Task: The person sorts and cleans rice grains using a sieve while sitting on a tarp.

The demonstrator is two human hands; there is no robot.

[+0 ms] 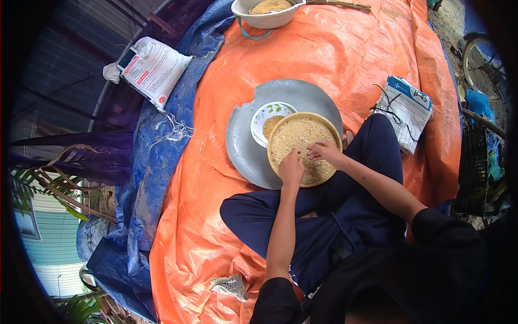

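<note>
A round, yellow-rimmed sieve or shallow basket (304, 129) full of pale grain sits in front of my crossed legs. My left hand (292, 168) is over its near left part, with the fingers curled closed at the grain; anything pinched in them is too small to make out. To the right, my right hand (326, 153) hovers low over the same grain, its fingers apart and pointing left. Partly under the basket is a white bowl (261, 114) with a green leaf pattern, holding darker golden grain. Beneath both lies a wide grey metal tray (244, 154) with a broken edge.
An orange tarp (216, 216) covers the ground, with a blue tarp (141, 178) along its left. A white basin (264, 20) of grain stands at the far edge. Printed sacks lie at left (156, 73) and right (402, 113). Near my left knee is a crumpled piece (231, 287).
</note>
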